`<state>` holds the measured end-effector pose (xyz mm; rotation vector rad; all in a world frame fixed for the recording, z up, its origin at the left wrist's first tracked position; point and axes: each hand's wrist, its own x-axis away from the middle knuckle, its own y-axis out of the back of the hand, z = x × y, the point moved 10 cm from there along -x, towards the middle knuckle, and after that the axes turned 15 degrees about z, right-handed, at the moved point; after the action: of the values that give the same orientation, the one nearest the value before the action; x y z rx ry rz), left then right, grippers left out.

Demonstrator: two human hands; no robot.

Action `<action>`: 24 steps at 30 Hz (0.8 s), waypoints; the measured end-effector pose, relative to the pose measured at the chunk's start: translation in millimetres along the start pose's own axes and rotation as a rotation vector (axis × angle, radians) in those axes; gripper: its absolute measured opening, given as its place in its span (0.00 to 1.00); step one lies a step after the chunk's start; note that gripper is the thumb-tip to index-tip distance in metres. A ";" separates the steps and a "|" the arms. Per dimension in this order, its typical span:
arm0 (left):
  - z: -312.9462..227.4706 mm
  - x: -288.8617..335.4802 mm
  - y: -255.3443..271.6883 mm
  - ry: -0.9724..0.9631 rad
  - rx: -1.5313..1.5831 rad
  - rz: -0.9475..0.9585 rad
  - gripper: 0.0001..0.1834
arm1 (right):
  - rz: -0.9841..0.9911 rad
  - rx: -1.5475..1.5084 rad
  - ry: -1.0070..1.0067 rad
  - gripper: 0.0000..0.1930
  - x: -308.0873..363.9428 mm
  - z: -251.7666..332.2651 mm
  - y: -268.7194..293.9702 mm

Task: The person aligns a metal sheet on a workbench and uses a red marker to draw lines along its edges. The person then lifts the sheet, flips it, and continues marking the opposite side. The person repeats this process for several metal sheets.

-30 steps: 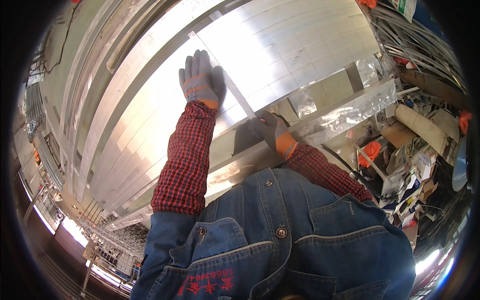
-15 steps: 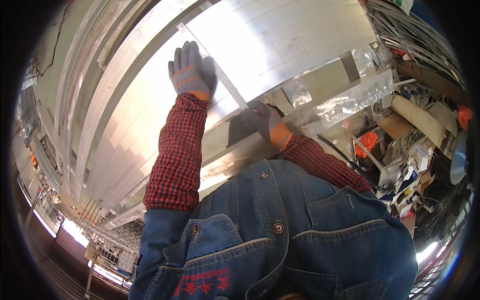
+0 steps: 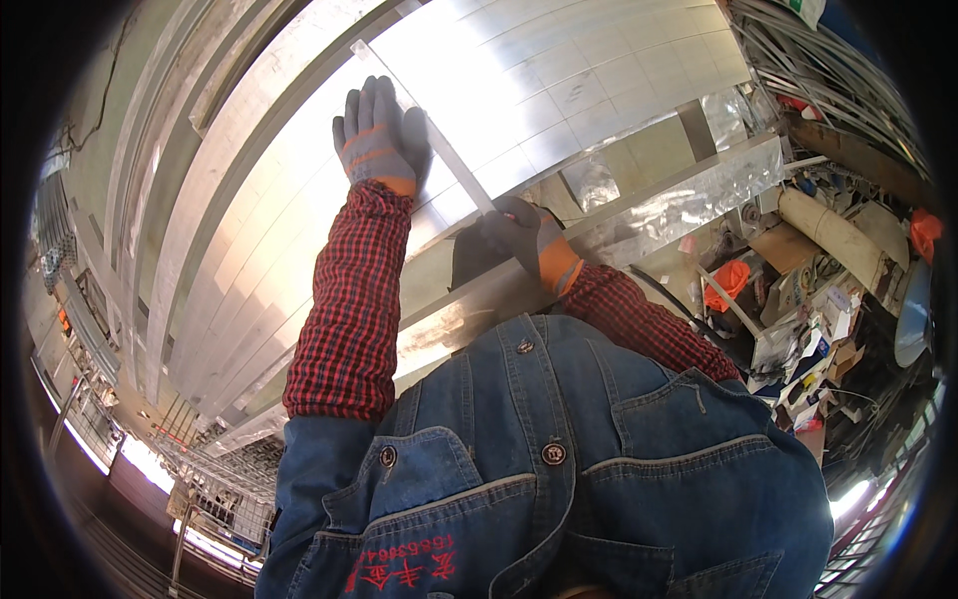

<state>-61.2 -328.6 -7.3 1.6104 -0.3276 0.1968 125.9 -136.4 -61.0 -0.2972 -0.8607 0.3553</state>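
A shiny metal sheet (image 3: 589,65), marked with a grid of thin lines, lies in front of me. Across it runs a narrow, flat metal bar (image 3: 454,165), slanting from upper left down toward my body. My left hand (image 3: 379,140), in a grey glove with orange bands, rests flat against the sheet along the bar's left side, fingers stretched out. At the bar's near end, by the sheet's near edge, my right hand (image 3: 529,240) in a matching glove is closed around it. That hand's fingers hide the grip, and whether it holds anything else I cannot tell.
Long metal rails (image 3: 200,190) frame the sheet on the left. A film-wrapped beam (image 3: 689,195) runs along the near right side. Beyond it lie a cardboard tube (image 3: 833,235), an orange bag (image 3: 726,285) and mixed scraps. Thin metal strips (image 3: 828,70) are heaped at upper right.
My left hand has shifted very slightly up and left along the bar. The right hand keeps its grip, and the bar lies almost as before.
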 end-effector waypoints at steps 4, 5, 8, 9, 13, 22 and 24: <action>-0.2 -0.9 0.3 0.001 0.004 -0.002 0.38 | -0.005 -0.012 -0.007 0.17 -0.3 -1.2 1.2; -0.3 -0.6 0.7 -0.002 0.007 -0.008 0.38 | -0.009 -0.018 -0.012 0.17 -0.1 -1.4 1.2; 0.9 -0.6 -2.4 0.004 0.017 0.011 0.38 | 0.016 -0.039 -0.007 0.10 1.4 0.7 -1.1; 0.3 0.2 -1.0 -0.006 0.016 -0.011 0.38 | 0.019 -0.038 -0.005 0.10 1.7 1.8 -1.5; 1.7 0.6 2.3 -0.031 0.083 -0.098 0.38 | 0.027 -0.037 -0.021 0.10 2.6 2.9 -1.7; 5.3 0.2 -4.5 -0.040 0.064 -0.112 0.37 | 0.048 -0.046 0.008 0.11 0.0 3.2 -2.1; 4.8 0.7 -3.0 -0.041 0.058 -0.116 0.37 | 0.054 -0.019 -0.002 0.10 0.0 2.5 -1.8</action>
<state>-60.0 -333.3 -10.3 1.6877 -0.2611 0.0852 124.3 -137.8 -58.7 -0.3388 -0.8594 0.3978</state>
